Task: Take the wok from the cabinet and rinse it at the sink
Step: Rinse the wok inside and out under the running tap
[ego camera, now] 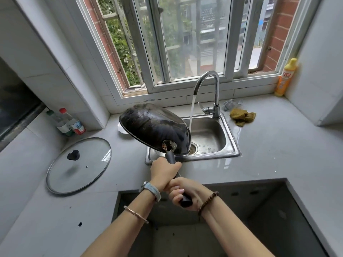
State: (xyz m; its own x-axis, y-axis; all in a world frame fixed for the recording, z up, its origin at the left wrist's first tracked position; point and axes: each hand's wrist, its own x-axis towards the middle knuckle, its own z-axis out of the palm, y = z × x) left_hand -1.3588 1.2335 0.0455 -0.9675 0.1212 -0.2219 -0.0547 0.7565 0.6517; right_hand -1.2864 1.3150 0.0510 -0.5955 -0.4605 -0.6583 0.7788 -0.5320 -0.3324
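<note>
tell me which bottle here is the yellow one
The yellow bottle at the window's right corner; the two bottles left of the wok are clear, capped green and red.

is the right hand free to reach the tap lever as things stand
Probably not yet: the right hand is wrapped round the wok handle with the left hand. Once it lets go, the way over the sink to the lever looks clear.

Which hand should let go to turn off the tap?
Probably the right hand. It grips the handle's end, on the same side as the tap lever. The left hand grips nearer the wok, so it likely steadies the wok better.
</note>
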